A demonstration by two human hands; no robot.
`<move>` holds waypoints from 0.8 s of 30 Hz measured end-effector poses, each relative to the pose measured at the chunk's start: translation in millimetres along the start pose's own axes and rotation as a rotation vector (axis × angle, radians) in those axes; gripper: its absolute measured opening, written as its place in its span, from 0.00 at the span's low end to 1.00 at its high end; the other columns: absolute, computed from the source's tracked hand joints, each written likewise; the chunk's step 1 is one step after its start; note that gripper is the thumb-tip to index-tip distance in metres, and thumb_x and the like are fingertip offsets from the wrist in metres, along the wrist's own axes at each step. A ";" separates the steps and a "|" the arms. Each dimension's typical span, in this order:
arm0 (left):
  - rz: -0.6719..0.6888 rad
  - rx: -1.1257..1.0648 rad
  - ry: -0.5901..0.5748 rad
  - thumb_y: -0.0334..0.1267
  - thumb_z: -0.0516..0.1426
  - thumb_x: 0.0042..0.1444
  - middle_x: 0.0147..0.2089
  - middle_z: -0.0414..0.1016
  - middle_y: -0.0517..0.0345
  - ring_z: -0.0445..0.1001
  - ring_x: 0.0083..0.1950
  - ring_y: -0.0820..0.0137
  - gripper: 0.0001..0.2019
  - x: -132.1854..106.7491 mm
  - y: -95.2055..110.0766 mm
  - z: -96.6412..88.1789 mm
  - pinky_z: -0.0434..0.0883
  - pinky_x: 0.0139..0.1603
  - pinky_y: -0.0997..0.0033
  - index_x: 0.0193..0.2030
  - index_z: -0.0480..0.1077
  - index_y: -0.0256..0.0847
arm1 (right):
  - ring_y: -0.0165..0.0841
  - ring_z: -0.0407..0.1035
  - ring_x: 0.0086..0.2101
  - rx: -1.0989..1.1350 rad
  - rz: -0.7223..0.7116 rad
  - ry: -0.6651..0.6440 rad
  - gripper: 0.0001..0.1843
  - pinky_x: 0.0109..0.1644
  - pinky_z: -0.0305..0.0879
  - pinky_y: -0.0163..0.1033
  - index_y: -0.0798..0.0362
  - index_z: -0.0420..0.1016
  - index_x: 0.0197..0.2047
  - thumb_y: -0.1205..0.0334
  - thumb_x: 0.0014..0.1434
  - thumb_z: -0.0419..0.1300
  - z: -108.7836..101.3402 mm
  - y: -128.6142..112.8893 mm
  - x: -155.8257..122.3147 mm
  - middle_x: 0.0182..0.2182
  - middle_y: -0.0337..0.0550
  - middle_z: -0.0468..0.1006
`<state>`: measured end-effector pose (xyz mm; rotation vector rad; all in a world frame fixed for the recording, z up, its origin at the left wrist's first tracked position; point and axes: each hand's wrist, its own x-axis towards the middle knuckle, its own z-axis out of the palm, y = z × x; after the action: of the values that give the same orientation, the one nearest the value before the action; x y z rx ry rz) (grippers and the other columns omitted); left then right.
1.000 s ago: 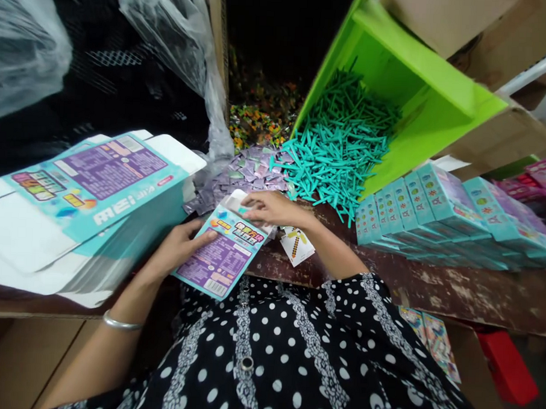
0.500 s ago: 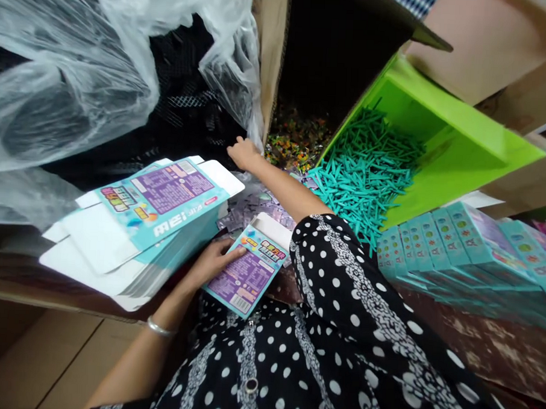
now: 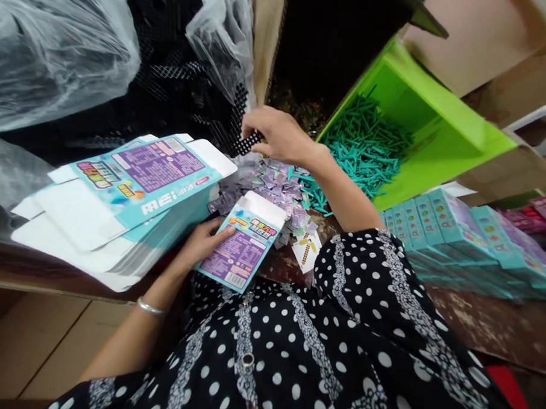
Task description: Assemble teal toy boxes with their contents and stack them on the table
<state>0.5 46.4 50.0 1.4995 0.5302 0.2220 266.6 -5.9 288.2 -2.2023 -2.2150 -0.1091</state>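
Note:
My left hand (image 3: 203, 242) is closed around a small teal and purple carton (image 3: 240, 249), whose white top flap stands raised. In my right hand (image 3: 280, 132) is a black perforated sheet (image 3: 244, 120), pinched by one edge and partly covered by the fingers. Below that hand lies a heap of small shiny purple packets (image 3: 274, 183). A stack of flattened teal cartons (image 3: 143, 168) sits left of my left hand. A card printed with a pickaxe (image 3: 306, 249) lies on the table near my right sleeve.
Clear plastic film (image 3: 63, 44) borders a pile of black mesh pieces (image 3: 164, 97). A green bin (image 3: 457, 122) on its side holds turquoise sticks (image 3: 361, 154). Beside it is a dark open cardboard box (image 3: 267, 41). Filled teal cartons (image 3: 439, 221) stand in rows at right.
My right hand has come back from the black pile toward me and right, now bringing a black perforated sheet. The left hand keeps its hold on the carton. The pickaxe card has come into view.

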 end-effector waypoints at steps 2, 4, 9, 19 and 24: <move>0.003 -0.028 0.039 0.81 0.73 0.40 0.46 0.91 0.45 0.85 0.42 0.51 0.46 -2.3 1.3 0.7 0.79 0.42 0.62 0.48 0.89 0.37 | 0.45 0.72 0.57 0.099 0.004 0.049 0.11 0.67 0.65 0.51 0.49 0.78 0.53 0.68 0.69 0.66 -3.2 -5.6 -51.5 0.53 0.44 0.82; 0.010 -0.047 0.059 0.81 0.74 0.39 0.44 0.91 0.47 0.84 0.40 0.54 0.46 -4.2 3.4 1.6 0.78 0.40 0.64 0.47 0.89 0.37 | 0.43 0.73 0.55 0.190 0.012 0.070 0.08 0.66 0.66 0.51 0.49 0.78 0.50 0.68 0.68 0.67 4.7 -12.0 -96.2 0.50 0.44 0.83; 0.080 -0.056 0.095 0.80 0.75 0.39 0.40 0.89 0.48 0.81 0.38 0.58 0.44 -6.2 14.6 9.5 0.76 0.37 0.67 0.43 0.88 0.37 | 0.40 0.77 0.53 0.439 0.047 0.014 0.04 0.66 0.69 0.50 0.50 0.82 0.44 0.68 0.69 0.68 33.2 -34.5 -158.6 0.48 0.45 0.88; 0.183 -0.081 0.187 0.75 0.76 0.42 0.42 0.89 0.50 0.83 0.42 0.56 0.38 -5.7 9.4 8.5 0.80 0.42 0.64 0.44 0.87 0.40 | 0.39 0.86 0.52 0.536 0.651 0.285 0.19 0.60 0.79 0.43 0.58 0.87 0.57 0.68 0.76 0.55 54.2 58.8 -183.0 0.51 0.53 0.91; 0.229 -0.080 0.198 0.76 0.75 0.42 0.38 0.88 0.51 0.84 0.41 0.53 0.37 -9.2 10.6 8.1 0.82 0.43 0.60 0.41 0.86 0.42 | 0.50 0.82 0.61 0.013 0.958 0.009 0.19 0.66 0.76 0.49 0.56 0.88 0.61 0.63 0.77 0.58 100.0 93.6 -165.3 0.59 0.61 0.89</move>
<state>-1.8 35.8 62.0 1.4676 0.5000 0.5686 365.1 -164.4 182.0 -2.9330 -0.9377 -0.0802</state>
